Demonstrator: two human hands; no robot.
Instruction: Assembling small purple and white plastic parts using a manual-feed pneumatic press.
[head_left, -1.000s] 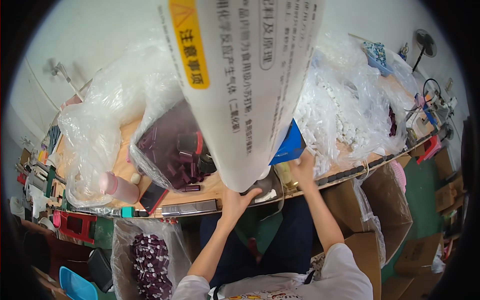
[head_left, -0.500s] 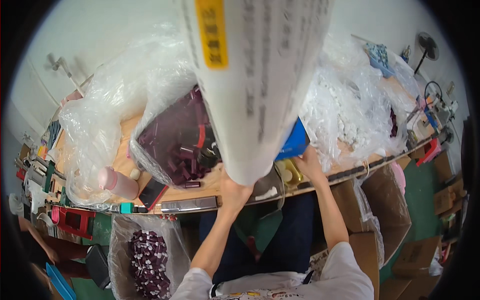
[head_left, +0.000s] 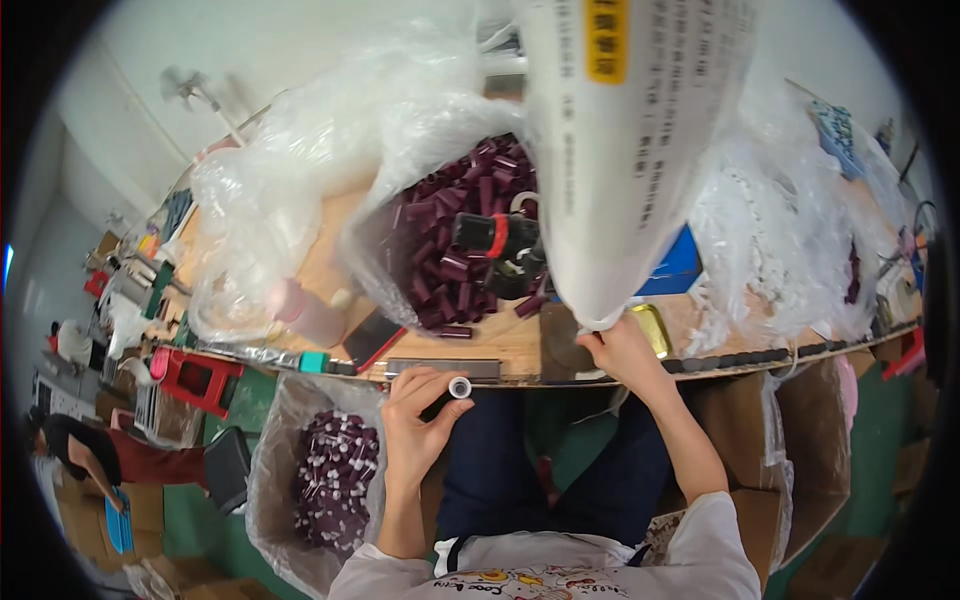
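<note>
My left hand (head_left: 412, 425) is closed in front of the table edge, its thumb and fingers round a small tube (head_left: 459, 387) seen end-on, with a white ring round a dark middle. At the table edge, my right hand (head_left: 630, 352) has its fingers bent together below the tip of a big white printed cylinder (head_left: 630, 150). The cylinder hides part of these fingers, and what they hold cannot be made out. Beyond my left hand, many maroon tubes (head_left: 455, 265) spill from a clear plastic bag, with a black device with a red band (head_left: 497, 236) above them.
Below left stands a plastic-lined bin (head_left: 270, 500) of maroon pieces with white ends. On the table are a pink bottle (head_left: 305, 312), a metal bar (head_left: 445, 369), a yellow-rimmed tin (head_left: 652, 328), a blue box (head_left: 678, 265) and a bag of white parts (head_left: 770, 240). Cardboard boxes (head_left: 815, 430) stand right.
My view has swung left. My left hand has come away from under the cylinder, left and toward me, with the small tube now visible. My right hand has moved left from the blue box.
</note>
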